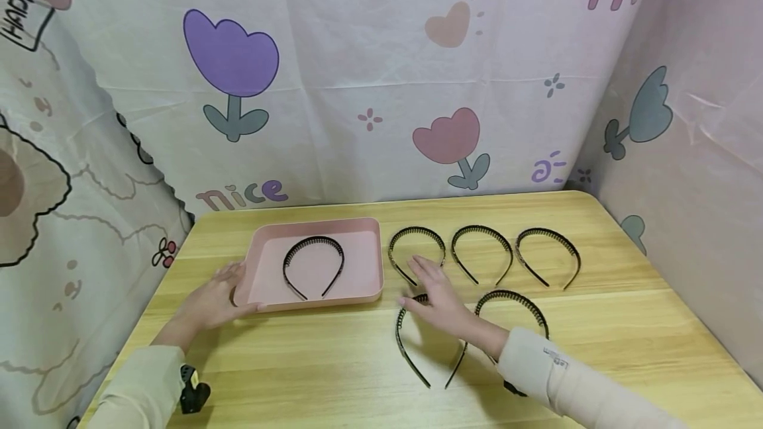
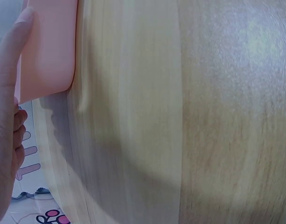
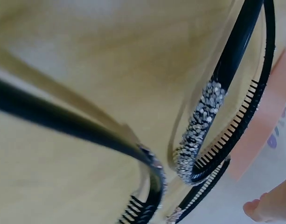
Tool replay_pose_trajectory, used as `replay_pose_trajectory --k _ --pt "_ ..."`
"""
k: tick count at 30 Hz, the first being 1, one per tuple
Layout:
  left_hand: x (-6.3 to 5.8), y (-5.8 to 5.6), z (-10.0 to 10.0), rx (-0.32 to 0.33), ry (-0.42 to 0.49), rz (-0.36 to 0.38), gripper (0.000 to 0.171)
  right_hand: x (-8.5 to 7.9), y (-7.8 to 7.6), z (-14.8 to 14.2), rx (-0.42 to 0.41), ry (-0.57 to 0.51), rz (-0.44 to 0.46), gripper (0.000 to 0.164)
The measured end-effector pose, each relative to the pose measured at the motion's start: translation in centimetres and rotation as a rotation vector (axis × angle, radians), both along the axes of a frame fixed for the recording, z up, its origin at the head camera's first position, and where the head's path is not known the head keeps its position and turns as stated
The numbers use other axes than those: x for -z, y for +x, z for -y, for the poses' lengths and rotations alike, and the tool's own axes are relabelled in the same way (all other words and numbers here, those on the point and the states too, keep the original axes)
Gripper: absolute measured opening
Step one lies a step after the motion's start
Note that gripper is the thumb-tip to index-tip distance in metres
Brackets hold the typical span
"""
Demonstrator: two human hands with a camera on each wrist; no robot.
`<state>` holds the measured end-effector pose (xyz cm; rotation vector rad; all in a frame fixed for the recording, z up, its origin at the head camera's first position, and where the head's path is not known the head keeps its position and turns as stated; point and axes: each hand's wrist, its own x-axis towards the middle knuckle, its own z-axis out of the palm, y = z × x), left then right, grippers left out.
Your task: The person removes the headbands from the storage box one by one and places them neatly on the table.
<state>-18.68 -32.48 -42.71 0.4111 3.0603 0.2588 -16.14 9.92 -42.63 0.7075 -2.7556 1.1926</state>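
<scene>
In the head view, my left hand (image 1: 210, 302) holds the near left corner of a pink tray (image 1: 363, 296). The left wrist view shows its thumb (image 2: 17, 39) along the tray wall and the other fingers curled beside it. One black toothed headband (image 1: 314, 239) lies inside the tray. My right hand (image 1: 440, 298) is over the loose headbands, fingers spread, holding nothing. Beneath it, a near headband (image 1: 410, 353) is partly hidden; a back-row headband (image 1: 417, 229) is just beyond its fingertips. Silvery stones cover part of a headband (image 3: 198, 126) in the right wrist view.
Two more headbands, one in the middle (image 1: 481, 228) and one at the right (image 1: 548, 232), lie in the back row. Another headband (image 1: 514, 295) lies by my right wrist, partly covered. A patterned cloth (image 1: 357, 85) hangs behind the wooden table (image 1: 310, 369).
</scene>
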Motion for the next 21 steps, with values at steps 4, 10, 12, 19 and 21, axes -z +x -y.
replay_pose_trajectory --k 4,10,12,19,21 --pt "0.1 0.0 0.0 0.001 0.002 0.0 0.103 -0.1 -0.5 0.9 -0.051 0.118 -0.083 0.077" --pt "0.1 0.0 0.0 -0.002 0.005 0.001 0.104 0.1 -1.0 2.3 -0.097 0.242 -0.163 0.082" --pt "0.1 0.0 0.0 -0.003 0.006 0.001 0.104 0.1 -1.2 2.8 -0.11 0.254 -0.174 0.083" --pt "0.1 0.0 0.0 -0.001 0.002 -0.003 0.103 0.1 -2.2 4.8 -0.111 0.261 -0.194 0.084" --pt "0.1 0.0 0.0 0.001 0.005 -0.006 0.103 0.2 -2.7 5.3 -0.109 0.255 -0.201 0.083"
